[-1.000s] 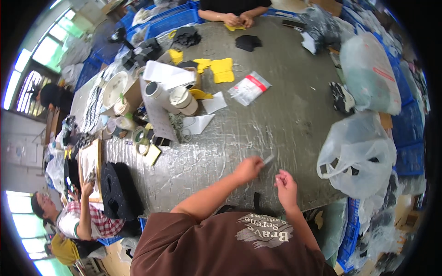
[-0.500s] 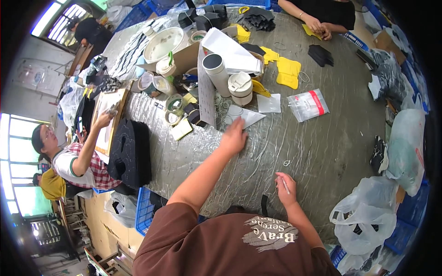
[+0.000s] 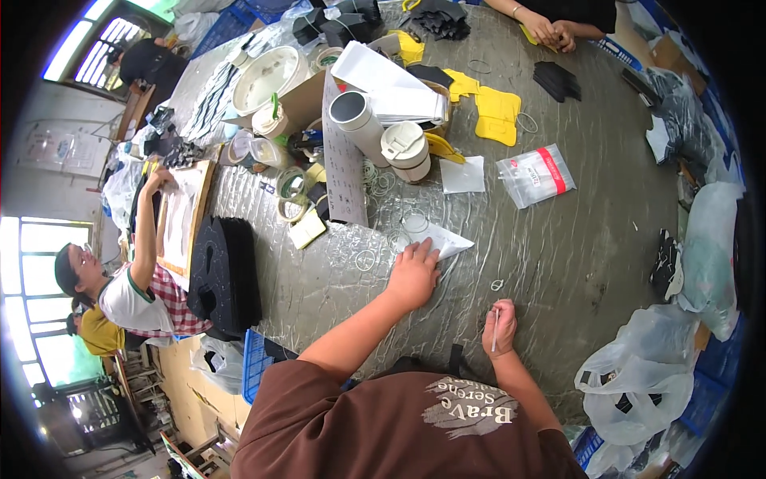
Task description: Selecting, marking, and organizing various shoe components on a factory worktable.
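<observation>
My left hand [image 3: 415, 277] lies on a folded white paper triangle [image 3: 451, 243], its fingers stretched out over the near left part. Several pale rubber bands [image 3: 414, 222] lie just beyond the paper and to its left. Closer to me on the right, my right hand [image 3: 503, 319] is closed around a thin white pen-like stick [image 3: 495, 332]. A small loop [image 3: 497, 285], perhaps a knotted rubber band, rests on the table just past that hand. Farther off are a square white paper [image 3: 463, 175] and a clear zip bag with a red stripe [image 3: 535, 177].
A white tumbler [image 3: 357, 124] and a lidded cup [image 3: 406, 150] stand beside a cardboard box [image 3: 345, 164]. Yellow cut pieces [image 3: 497, 116] lie beyond. Plastic bags [image 3: 638, 375] line the right edge. A co-worker [image 3: 144, 279] sits left; another person's hands [image 3: 550, 33] rest at the far edge.
My left hand has come nearer to me, and the paper triangle has slid along with it, away from the rubber bands. My right hand still grips the stick. The left co-worker's arm has reached farther out.
</observation>
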A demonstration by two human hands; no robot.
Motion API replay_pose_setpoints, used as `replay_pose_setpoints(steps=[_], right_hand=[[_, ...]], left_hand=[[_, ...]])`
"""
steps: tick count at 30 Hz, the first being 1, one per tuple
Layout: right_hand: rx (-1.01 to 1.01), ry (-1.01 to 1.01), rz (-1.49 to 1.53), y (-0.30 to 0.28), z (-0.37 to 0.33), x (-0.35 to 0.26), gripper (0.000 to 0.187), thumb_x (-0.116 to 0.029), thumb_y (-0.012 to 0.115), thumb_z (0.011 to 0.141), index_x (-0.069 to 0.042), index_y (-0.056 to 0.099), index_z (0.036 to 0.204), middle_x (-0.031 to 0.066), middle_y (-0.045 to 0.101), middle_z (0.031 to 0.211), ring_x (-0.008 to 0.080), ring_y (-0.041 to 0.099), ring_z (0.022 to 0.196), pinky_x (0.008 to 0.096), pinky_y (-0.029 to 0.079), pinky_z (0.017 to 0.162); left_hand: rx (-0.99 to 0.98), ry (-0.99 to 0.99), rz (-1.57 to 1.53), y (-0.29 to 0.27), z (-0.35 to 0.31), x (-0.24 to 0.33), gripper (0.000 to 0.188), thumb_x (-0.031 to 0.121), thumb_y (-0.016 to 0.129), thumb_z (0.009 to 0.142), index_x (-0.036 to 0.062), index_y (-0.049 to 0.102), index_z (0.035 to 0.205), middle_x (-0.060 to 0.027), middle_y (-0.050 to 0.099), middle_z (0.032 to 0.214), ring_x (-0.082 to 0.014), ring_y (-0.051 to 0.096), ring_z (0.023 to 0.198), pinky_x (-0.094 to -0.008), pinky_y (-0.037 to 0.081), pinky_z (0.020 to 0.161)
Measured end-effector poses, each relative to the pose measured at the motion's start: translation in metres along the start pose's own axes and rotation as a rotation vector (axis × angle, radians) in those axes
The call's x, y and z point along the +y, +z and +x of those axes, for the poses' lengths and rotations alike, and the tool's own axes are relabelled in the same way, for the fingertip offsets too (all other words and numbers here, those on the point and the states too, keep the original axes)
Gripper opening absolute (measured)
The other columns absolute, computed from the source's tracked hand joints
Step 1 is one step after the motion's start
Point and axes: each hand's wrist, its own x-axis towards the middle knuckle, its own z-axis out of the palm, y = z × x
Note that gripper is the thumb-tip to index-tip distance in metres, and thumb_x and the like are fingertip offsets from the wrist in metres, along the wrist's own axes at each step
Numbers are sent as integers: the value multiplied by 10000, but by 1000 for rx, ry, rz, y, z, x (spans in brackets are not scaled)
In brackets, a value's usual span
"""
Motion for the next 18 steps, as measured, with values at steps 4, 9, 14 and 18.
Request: replay_pose_setpoints(steps=[4, 9, 14, 18], right_hand=[[10, 26, -49, -1, 4, -5, 209, -45, 570, 777, -28, 489, 969, 146, 516, 892, 284, 532, 693, 364, 451, 649], [-52, -46, -44, -5, 9, -13, 222, -102, 555, 801, -17, 530, 1004, 157, 532, 905, 294, 543, 719, 360, 455, 668], [-33, -123, -54, -2, 8, -7, 259, -112, 538, 812, -6, 517, 1047, 168, 540, 897, 306, 544, 736, 363, 455, 673], [-21, -48, -35, 2, 1, -3, 262, -92, 537, 811, -8, 496, 1056, 164, 542, 899, 290, 539, 708, 362, 454, 661]], left_hand=[[255, -97, -289, 2, 13, -36, 378, 99, 626, 773, -1, 553, 1130, -236, 503, 1209, -415, 484, 1082, -440, 409, 927], [518, -312, -313, -9, 16, -89, 341, 78, 596, 789, -33, 554, 1109, -271, 500, 1191, -424, 486, 1084, -439, 406, 940], [495, -449, -375, -23, 11, -99, 336, 87, 577, 810, -47, 547, 1117, -284, 474, 1229, -426, 473, 1130, -425, 392, 964], [490, -448, -382, -20, 9, -103, 343, 85, 580, 806, -51, 545, 1119, -295, 456, 1249, -431, 455, 1153, -426, 381, 976]])
